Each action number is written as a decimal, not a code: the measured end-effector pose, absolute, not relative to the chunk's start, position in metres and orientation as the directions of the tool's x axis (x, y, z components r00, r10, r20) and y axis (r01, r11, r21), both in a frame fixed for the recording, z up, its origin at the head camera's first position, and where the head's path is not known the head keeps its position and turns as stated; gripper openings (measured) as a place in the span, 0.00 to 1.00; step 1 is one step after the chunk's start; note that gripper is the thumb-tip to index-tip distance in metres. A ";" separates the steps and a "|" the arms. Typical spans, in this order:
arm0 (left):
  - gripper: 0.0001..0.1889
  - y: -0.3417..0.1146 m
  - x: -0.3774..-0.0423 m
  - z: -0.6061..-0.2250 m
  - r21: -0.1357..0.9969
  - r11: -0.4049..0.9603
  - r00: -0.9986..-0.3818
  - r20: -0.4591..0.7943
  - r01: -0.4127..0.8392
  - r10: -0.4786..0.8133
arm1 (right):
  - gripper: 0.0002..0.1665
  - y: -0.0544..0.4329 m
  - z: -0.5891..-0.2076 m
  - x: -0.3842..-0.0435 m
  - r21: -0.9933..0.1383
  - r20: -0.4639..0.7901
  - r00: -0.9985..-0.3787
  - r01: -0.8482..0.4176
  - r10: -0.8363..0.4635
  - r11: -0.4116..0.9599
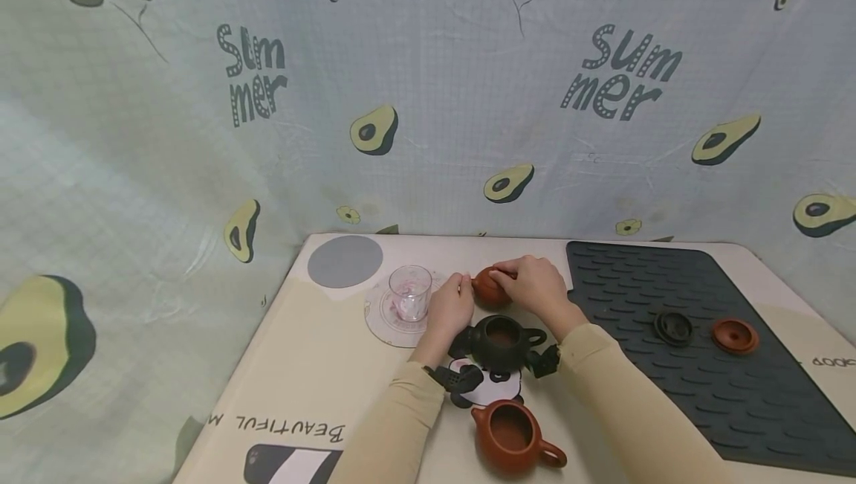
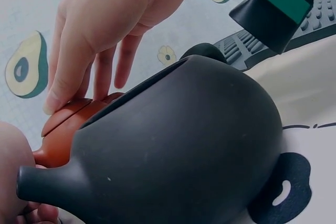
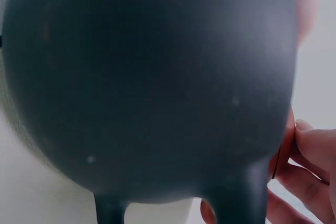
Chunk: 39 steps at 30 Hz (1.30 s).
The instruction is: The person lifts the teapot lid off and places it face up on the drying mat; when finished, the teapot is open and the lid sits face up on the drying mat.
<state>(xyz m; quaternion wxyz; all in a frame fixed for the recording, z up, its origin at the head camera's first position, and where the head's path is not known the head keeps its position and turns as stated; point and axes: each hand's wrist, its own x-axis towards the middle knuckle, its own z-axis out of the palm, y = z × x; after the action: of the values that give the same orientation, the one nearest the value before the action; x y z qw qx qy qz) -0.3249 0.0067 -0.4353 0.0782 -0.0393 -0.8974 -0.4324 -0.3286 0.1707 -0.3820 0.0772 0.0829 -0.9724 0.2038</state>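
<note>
At the back of the table stands a small red-brown teapot point(image 1: 490, 288), a lid seam visible on it in the left wrist view. My right hand point(image 1: 538, 287) reaches over it from the right, thumb and fingers gripping the lid point(image 2: 71, 113) from both sides. From the left, my left hand point(image 1: 449, 309) pinches the spout, its fingers partly hidden behind the black spout in the left wrist view. An open black teapot point(image 1: 501, 343) stands between my forearms and fills much of both wrist views. Nearer me sits an open red-brown teapot point(image 1: 511, 436), handle to the right.
A clear glass cup point(image 1: 411, 294) stands on a round patterned mat point(image 1: 377, 318) left of my left hand. On the dark ribbed mat point(image 1: 642, 365) at right lie a black lid point(image 1: 673, 328) and a red-brown lid point(image 1: 735, 336). A patterned curtain point(image 1: 428, 82) hangs behind the table.
</note>
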 end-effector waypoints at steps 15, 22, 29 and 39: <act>0.17 0.008 -0.324 -0.438 0.781 0.608 -0.982 0.188 0.144 -0.009 | 0.21 0.175 -0.394 -0.326 -0.381 0.242 -0.957 -0.245 -0.160 0.891; 0.17 0.010 -0.322 -0.440 0.780 0.610 -0.982 0.188 0.139 -0.017 | 0.20 0.178 -0.388 -0.328 -0.418 0.211 -0.963 -0.242 -0.166 0.875; 0.17 0.010 -0.324 -0.437 0.778 0.614 -0.982 0.188 0.134 -0.024 | 0.19 0.180 -0.384 -0.331 -0.456 0.186 -0.970 -0.227 -0.158 0.861; 0.17 0.007 -0.327 -0.434 0.785 0.606 -0.984 0.174 0.126 -0.021 | 0.20 0.178 -0.383 -0.329 -0.511 0.249 -0.959 -0.246 -0.132 0.824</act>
<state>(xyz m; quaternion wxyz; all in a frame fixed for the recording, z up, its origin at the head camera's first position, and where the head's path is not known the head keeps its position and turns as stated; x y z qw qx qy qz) -0.3266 0.0072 -0.4340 0.0832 -0.0292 -0.8924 -0.4426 -0.3287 0.1777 -0.3826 0.1020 0.0993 -0.9495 0.2796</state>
